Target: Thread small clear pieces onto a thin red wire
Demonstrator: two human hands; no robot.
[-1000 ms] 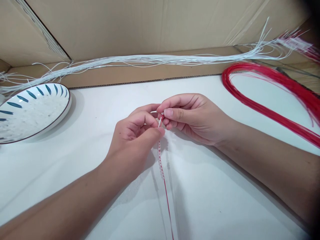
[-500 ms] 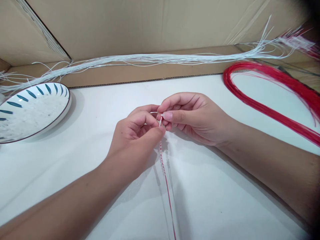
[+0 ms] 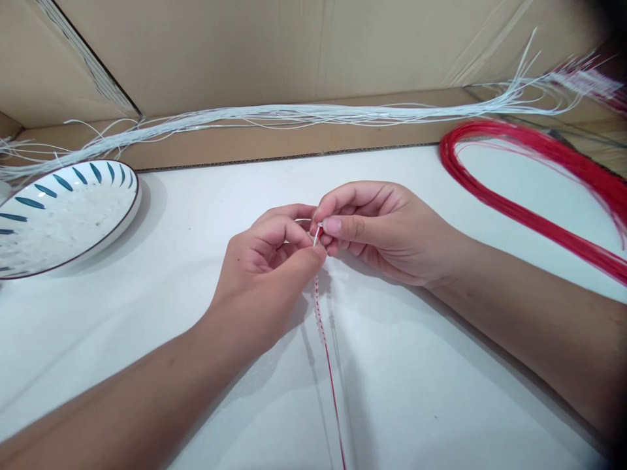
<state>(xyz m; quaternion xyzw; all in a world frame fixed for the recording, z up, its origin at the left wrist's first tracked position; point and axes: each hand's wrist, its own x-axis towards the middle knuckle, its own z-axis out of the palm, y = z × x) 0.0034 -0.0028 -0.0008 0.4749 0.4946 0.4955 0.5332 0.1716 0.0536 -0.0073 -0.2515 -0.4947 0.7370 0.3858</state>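
Observation:
Between thumb and fingers, my left hand [image 3: 269, 267] pinches a thin red cord [image 3: 334, 391] near its upper end, with a white strand beside it. Several small clear beads [image 3: 319, 310] sit in a row on the cord just below that thumb. The cord runs down past the lower edge of the view. My right hand [image 3: 377, 232] is closed at the cord's upper end, its thumb and forefinger pinching a tiny clear bead [image 3: 321, 224] at the white strand's tip. Fingers of both hands touch, and the far fingertips are partly hidden.
On the left stands a white plate [image 3: 128, 207] with dark leaf strokes, holding many small clear pieces. A bundle of white strands [image 3: 294, 115] lies along the cardboard wall [image 3: 294, 46] at the back. A looped bundle of red cords [image 3: 519, 212] rests at the right on the white table [image 3: 455, 385].
The hands, cord and beads sit very slightly farther right in view. Both hands keep their pinch, and the tiny bead stays at the right fingertips.

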